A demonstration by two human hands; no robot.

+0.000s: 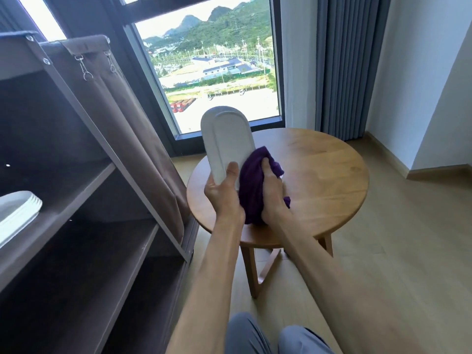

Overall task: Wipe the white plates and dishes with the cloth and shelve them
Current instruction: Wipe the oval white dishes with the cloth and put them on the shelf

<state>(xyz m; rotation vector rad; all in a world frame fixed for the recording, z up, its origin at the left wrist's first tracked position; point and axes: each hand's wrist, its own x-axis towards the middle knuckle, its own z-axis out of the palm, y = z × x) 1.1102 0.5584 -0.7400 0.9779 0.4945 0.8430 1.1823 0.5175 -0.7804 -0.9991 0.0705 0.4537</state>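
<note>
My left hand [221, 190] is gripping the long white oval ceramic dish [226, 141] upright; my right hand [273, 192] is clutching the bunched purple cloth [251, 190] against it.

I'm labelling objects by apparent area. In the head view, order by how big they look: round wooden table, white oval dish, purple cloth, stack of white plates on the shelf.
1. round wooden table
2. white oval dish
3. purple cloth; stack of white plates, cut off by the frame edge, so unranked.

Both forearms extend forward, bare, wrists close together. Left hand [221, 190]: thumb up along the near end of the dish [224, 139], fingers curled behind it. Right hand [273, 190]: fingers clenched around the bunched cloth [252, 185], pressed against the dish.
</note>
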